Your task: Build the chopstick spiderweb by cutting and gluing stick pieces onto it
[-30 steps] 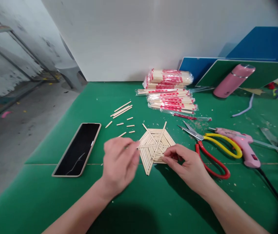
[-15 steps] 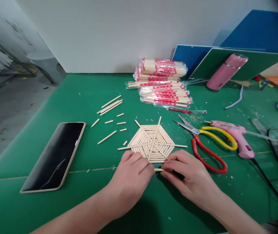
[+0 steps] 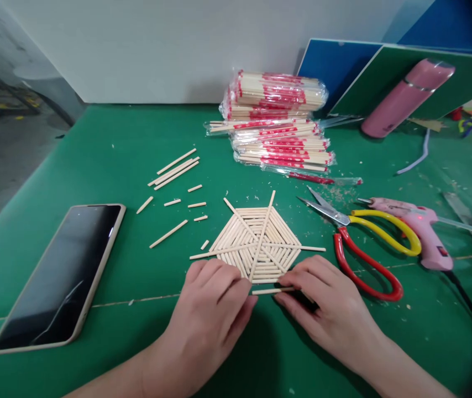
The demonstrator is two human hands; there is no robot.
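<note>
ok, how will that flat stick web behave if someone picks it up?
The stick web is probably fairly stiff: straight sticks lie packed side by side among crossing spokes. It looks light for its spread, being one thin, flat panel. The spoke ends jutting past its edge could snag or snap; I can't tell how firmly the joints hold.
</note>
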